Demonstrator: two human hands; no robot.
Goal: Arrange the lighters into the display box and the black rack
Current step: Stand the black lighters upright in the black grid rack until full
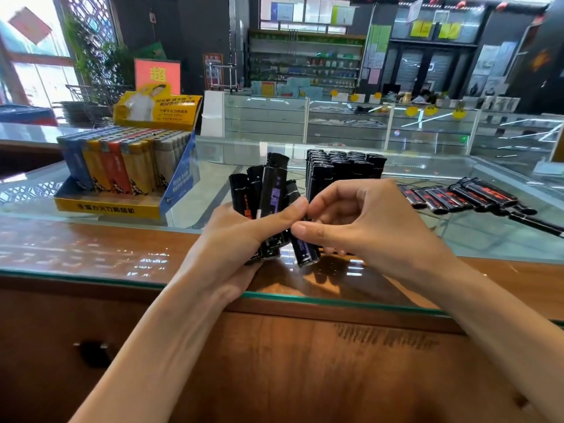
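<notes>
A shop interior with glass showcases and stocked shelves lies beyond a wooden table (91, 251) topped with a sheet of glass. Both forearms reach in from the near edge and meet over the middle of the table.

The left hand (244, 236) grips a bundle of black lighters (268, 184), which stand roughly upright and fan out above the fist. The palm wraps them from the left and the thumb lies across their front.

The right hand (366, 221) is turned inward, its fingers (332, 193) curled. Thumb and forefinger pinch a single black lighter with purple print (306, 253), which is tilted with its lower end just above the glass and touches the bundle. The tip of the left thumb meets the right forefinger.

At the far left stands the yellow display box (106, 206), its lid raised. It is filled with rows of blue, yellow, orange and grey lighters (122, 169).

Just behind the hands a block of upright black lighters (345, 166) stands packed together. Its base is hidden by the right hand.

To the right, a row of black lighters with red print (457, 196) lies flat on the glass.
</notes>
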